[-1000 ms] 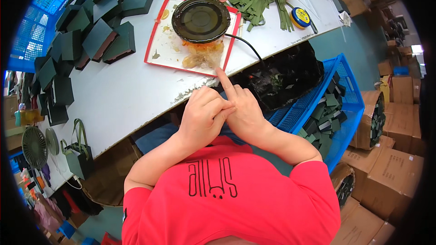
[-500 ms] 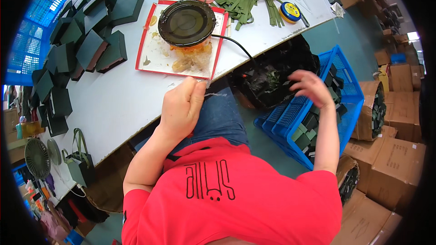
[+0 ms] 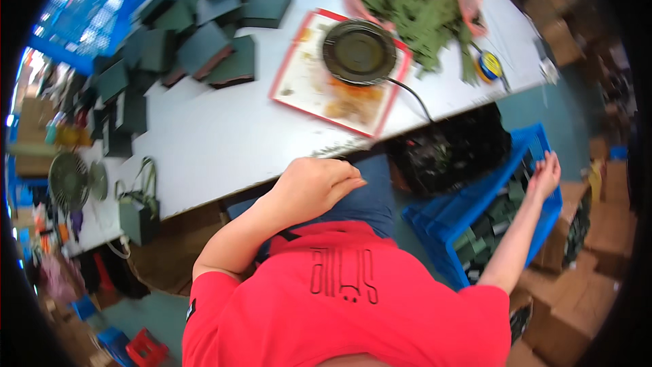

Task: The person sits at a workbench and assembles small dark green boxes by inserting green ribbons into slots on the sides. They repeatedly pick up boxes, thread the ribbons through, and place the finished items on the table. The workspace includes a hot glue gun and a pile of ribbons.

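My left hand point(image 3: 318, 189) is over my lap, just off the table's front edge. Its fingers and thumb are pressed together, hiding whatever may be between them. Far to the right, my right hand point(image 3: 545, 176) reaches past the far-right rim of a blue plastic crate point(image 3: 445, 225). Its fingers are loosely stretched and show nothing in them. Small dark green boxes or blocks point(image 3: 498, 221) fill the crate. On the table, a black round pot with a cord point(image 3: 358, 53) stands on a stained white tray with a red rim point(image 3: 288, 88).
Dark green boxes point(image 3: 204, 51) are heaped at the table's left, beside a blue basket point(image 3: 81, 20). A pink bag point(image 3: 468, 0) holds green straps point(image 3: 414, 10). A yellow-blue round tin point(image 3: 488, 66), a black plastic bag point(image 3: 451, 149), a fan point(image 3: 68, 180) and cardboard boxes point(image 3: 608, 231) surround me.
The view has shifted, so the table things appear farther right. My right hand has moved from above the black bag outward to the crate's far-right side. My left hand stays closed near the table edge.
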### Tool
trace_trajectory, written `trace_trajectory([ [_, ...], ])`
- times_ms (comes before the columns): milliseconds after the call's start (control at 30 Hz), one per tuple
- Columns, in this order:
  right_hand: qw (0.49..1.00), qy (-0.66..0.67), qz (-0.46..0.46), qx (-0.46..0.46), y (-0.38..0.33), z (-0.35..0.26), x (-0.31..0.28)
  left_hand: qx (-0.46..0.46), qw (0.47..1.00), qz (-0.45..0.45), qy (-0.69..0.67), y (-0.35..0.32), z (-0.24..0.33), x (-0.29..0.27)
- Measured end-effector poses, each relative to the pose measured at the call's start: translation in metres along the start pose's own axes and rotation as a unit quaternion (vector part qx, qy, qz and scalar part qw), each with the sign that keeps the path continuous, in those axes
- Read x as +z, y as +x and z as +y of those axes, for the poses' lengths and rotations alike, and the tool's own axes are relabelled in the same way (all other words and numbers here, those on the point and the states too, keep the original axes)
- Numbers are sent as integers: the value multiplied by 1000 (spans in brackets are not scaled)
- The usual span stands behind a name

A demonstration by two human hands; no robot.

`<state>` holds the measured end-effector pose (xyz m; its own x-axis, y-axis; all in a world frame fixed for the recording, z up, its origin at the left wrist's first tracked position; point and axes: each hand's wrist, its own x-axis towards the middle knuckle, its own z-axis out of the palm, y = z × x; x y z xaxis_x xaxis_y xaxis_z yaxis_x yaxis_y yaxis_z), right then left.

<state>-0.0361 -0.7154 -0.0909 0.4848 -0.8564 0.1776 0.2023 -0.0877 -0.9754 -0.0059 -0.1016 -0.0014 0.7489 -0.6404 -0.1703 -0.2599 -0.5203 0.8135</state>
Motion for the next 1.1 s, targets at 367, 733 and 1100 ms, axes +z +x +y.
trace_trajectory([
  [367, 965, -170, -195, -46, -134, -45, 172, 4, 795, 451, 405, 10, -142, -180],
  [733, 876, -265, -372, -154, -177, -51, 247, -115, 814, 414, 392, -39, -150, -164],
  [1100, 669, -480, -275, -496, -136, -41, 315, -261, 842, 298, 367, -104, -81, -64],
])
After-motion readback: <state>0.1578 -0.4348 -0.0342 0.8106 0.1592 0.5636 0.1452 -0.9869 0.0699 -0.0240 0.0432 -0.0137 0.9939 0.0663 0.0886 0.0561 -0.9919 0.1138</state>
